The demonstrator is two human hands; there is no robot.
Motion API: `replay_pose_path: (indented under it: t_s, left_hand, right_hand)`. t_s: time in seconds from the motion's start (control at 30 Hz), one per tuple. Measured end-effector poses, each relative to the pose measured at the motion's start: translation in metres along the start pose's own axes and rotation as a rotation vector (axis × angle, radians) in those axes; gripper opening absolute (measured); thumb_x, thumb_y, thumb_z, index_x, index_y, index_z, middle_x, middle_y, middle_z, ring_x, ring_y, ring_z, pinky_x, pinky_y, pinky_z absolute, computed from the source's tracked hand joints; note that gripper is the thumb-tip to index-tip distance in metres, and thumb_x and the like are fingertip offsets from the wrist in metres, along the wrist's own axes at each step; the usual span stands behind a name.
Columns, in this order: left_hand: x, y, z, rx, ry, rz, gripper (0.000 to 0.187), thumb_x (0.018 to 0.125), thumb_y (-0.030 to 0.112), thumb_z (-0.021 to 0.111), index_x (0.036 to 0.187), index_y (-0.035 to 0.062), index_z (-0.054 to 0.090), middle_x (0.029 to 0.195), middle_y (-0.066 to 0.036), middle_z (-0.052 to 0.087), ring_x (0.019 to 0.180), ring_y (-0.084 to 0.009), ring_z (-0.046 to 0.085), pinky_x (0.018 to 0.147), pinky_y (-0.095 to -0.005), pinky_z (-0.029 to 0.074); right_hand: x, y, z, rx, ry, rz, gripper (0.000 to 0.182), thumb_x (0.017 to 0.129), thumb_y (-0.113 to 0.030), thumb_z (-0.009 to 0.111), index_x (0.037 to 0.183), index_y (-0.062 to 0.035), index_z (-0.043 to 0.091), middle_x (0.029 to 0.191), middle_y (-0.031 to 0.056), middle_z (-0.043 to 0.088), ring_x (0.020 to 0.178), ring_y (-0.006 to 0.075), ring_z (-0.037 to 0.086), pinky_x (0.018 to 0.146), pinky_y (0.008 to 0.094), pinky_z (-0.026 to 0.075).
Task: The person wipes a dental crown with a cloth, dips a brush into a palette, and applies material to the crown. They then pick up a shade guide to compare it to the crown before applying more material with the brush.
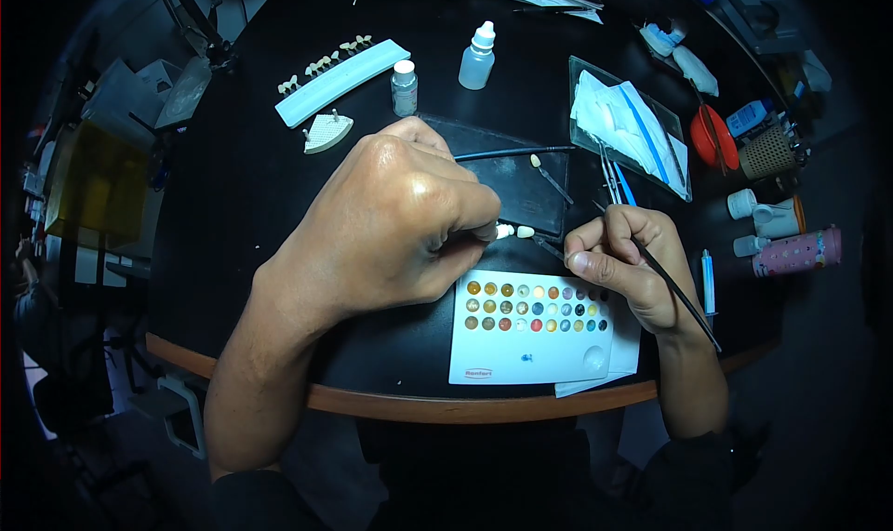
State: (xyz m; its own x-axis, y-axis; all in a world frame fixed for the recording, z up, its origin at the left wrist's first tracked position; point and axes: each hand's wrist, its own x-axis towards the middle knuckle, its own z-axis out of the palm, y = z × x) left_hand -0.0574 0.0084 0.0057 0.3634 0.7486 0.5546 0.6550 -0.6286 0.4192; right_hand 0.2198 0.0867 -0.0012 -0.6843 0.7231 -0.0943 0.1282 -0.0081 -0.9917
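Note:
My left hand [400,215] is closed in a pinch, with a small white tooth piece [504,231] showing at its fingertips. Right beside that piece is a tooth-shaped shade tab [526,232], whose thin handle [548,245] runs into the fingers of my right hand [633,261]. A dark slender brush [677,292] also passes through my closed right hand, slanting down to the right. Below both hands lies a white palette [493,359] with rows of coloured wells. Another shade tab [536,161] rests on the dark tile [512,192].
Behind are a shade-tab holder [344,83], a white-capped vial [405,94] and a dropper bottle [475,61]. A brush [516,152] crosses the tile. At right are a glass tray [684,192] with tissues, a red bowl [713,140] and a pink container [800,254].

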Motion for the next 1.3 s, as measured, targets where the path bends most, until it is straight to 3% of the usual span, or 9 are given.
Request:
replay_pose_path:
  t_s: [0.33,0.7,1.3]
  left_hand:
    - [0.001,0.005,-0.002,0.047,0.008,-0.013,0.019,0.066,0.001,0.088,0.068,0.0098,0.071,0.074,0.0,0.078,0.069,-0.0119,0.074,0.08,-0.0334,0.053]
    - [0.004,0.013,0.005,0.159,0.011,-0.041,0.024,0.067,0.004,0.088,0.063,0.0125,0.066,0.071,0.001,0.077,0.066,-0.0115,0.073,0.087,-0.0381,0.05]
    - [0.006,0.014,0.002,0.143,0.032,-0.041,0.022,0.066,0.002,0.088,0.064,0.0116,0.068,0.07,0.001,0.076,0.066,-0.0122,0.072,0.091,-0.0388,0.049]
  right_hand:
    - [0.004,-0.001,0.002,-0.075,0.066,-0.045,0.044,0.089,0.003,0.076,0.068,-0.015,0.041,0.085,0.0187,0.076,0.068,0.0047,0.061,0.059,0.0215,0.048]
    - [0.016,0.003,0.007,-0.322,0.245,-0.147,0.044,0.086,0.005,0.075,0.064,-0.0143,0.042,0.073,0.0167,0.073,0.068,0.0109,0.069,0.061,0.0241,0.05]
    - [0.019,0.008,0.006,-0.346,0.272,-0.15,0.044,0.082,0.005,0.078,0.064,-0.0141,0.043,0.072,0.0157,0.072,0.069,0.0127,0.072,0.057,0.0243,0.052]
